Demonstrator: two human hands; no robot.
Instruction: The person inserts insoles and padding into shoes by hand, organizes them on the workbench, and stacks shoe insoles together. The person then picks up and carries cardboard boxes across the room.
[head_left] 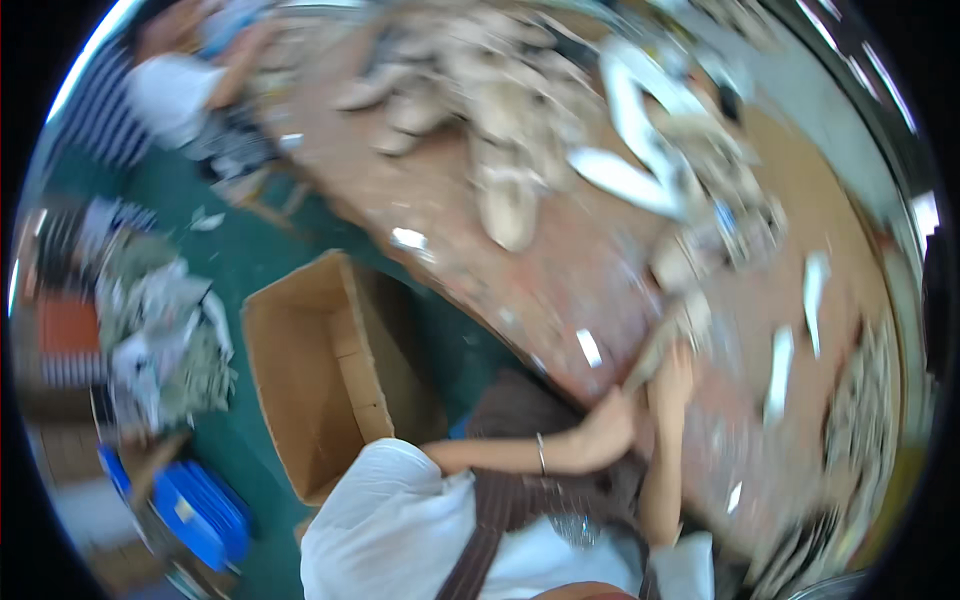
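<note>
Right hand (674,376) fingers were bent and seemed to pinch a beige piece (688,318), which looked like a shoe or part of one. Left hand (610,424) was close by, at the piece's near end, with its fingers bent too, but the blur made it too hard to know if they pinched it. The beige piece was over the near part of the big brown table (560,285), tipped away from the person. It looked like the step was just holding and working on this piece, so the next move seemed to call for a firm grip and careful turning. Just past it lay a beige shoe (676,262), which could get bumped if the hands pushed forward. To the right were two white strips (779,375), and farther off sat a big heap of beige shoes (508,195) and some long white pieces (630,185). A tall cardboard box (300,300) stood on the green floor (275,550), beside the left arm, where an elbow might knock it. Far at the upper left, another person (172,100) sat by the table.
</note>
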